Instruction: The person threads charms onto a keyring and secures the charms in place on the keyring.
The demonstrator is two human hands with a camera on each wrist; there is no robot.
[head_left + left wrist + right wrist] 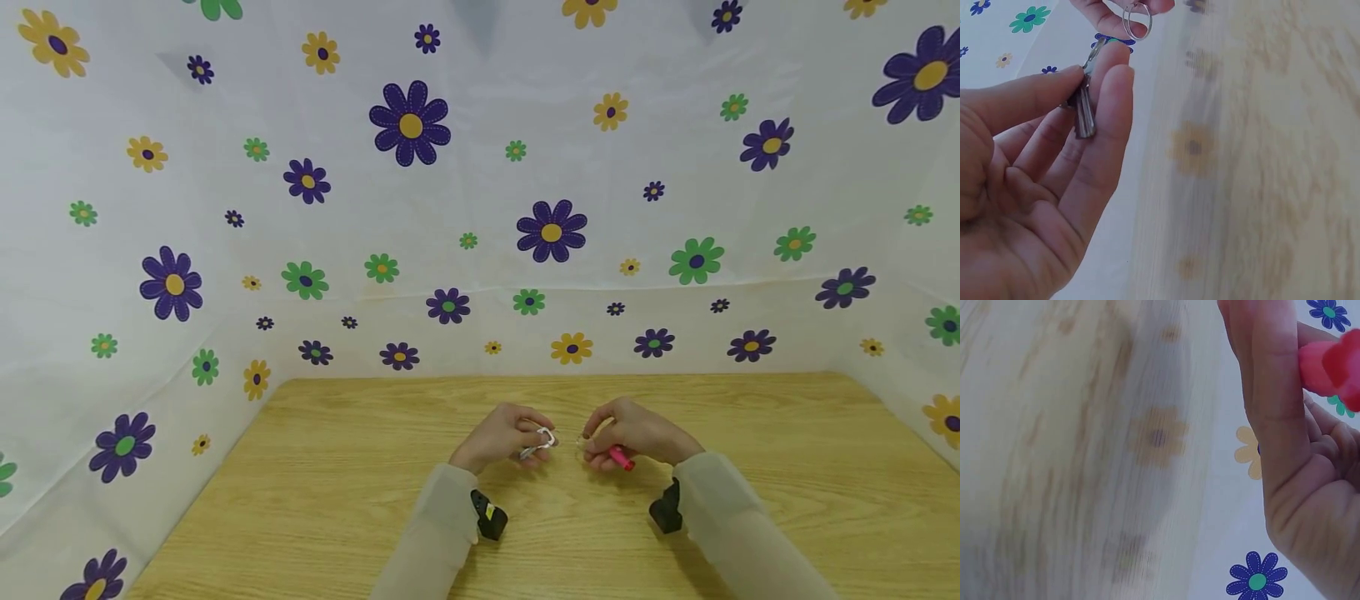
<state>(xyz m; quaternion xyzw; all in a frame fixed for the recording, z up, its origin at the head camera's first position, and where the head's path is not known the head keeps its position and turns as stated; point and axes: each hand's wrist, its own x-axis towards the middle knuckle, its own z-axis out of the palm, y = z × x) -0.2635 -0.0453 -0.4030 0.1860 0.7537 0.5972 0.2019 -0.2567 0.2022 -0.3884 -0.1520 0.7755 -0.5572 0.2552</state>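
Note:
My left hand pinches metal keys between thumb and fingers; in the left wrist view a grooved blade points down toward the palm. From the head, shiny silver-white metal shows at those fingertips. Just across a small gap, my right hand holds a thin silver split ring at its fingertips. A pink-red keychain piece hangs out below the right fingers; the right wrist view shows its rounded pink body with a lobed red end. Right fingertips are cut off in that view.
Both hands are above a light wooden table. A white cloth printed with flowers stands behind the table and along both sides. Black wrist cameras are strapped over the sleeves.

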